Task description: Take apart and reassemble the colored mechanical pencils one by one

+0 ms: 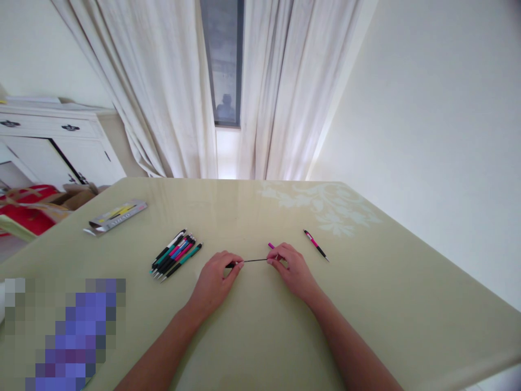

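Left hand and right hand rest on the pale green table before white curtains; fingertips of both pinch a thin dark rod stretched between them, near a pen bundle.

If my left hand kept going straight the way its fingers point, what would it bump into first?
Most likely your right hand: the left hand points right along the thin rod both pinch, nothing else between them.
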A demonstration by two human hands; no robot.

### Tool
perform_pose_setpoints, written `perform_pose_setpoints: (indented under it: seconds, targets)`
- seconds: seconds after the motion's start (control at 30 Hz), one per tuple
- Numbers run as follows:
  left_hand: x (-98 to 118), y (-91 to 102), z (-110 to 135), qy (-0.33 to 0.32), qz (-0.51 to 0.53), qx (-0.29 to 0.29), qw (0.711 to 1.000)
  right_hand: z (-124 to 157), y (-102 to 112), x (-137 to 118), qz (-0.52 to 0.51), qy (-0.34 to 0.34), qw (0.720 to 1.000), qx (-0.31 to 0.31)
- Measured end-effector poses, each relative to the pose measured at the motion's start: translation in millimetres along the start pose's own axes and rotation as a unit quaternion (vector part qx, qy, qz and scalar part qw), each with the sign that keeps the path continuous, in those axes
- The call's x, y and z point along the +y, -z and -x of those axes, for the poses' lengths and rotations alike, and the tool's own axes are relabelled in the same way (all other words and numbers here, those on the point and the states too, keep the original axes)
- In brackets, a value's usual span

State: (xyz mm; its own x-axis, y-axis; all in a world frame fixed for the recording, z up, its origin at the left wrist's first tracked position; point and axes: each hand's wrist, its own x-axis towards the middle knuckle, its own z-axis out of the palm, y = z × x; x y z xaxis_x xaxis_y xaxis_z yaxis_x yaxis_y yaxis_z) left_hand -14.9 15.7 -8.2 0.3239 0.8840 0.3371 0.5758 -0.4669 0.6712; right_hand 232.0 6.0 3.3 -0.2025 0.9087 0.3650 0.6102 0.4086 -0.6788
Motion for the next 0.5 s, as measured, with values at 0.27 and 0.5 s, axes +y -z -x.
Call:
perform_pose_setpoints:
  seconds: [0.27, 0.5]
  targets:
    - [-21, -0.4, 1, 0.028, -0.097, 0.003, 0.995, 0, 5, 9, 0.071, -0.034, 0.997, 0.010]
    - [-22, -3.2, 1, 0.059, -0.094, 0.003, 0.994, 2, 0, 0, 0.100, -0.043, 0.994, -0.020]
